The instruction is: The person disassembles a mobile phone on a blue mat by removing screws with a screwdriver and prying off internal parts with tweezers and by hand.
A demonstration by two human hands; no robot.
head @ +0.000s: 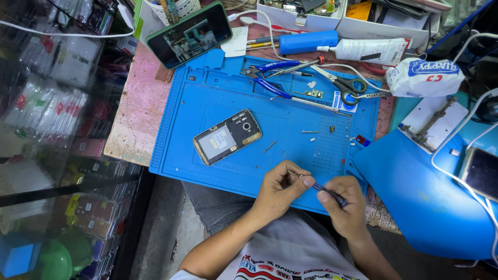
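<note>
An opened phone (pixel 227 137) lies back-up on the blue mat (pixel 290 109), up and left of both hands; the left hand (pixel 280 191) pinches the screwdriver (pixel 319 187) at its tip. The right hand (pixel 346 206) grips its handle, low over the desk (pixel 136 111) edge; scissors (pixel 342 83) lie farther right.

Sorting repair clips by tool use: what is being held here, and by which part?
A small screwdriver: right hand around its handle, left hand pinching the tip end.

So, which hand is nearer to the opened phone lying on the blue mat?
Left. The left hand is just below and right of the opened phone, at the blue mat's near edge. The right hand sits farther right, holding the small screwdriver.
</note>
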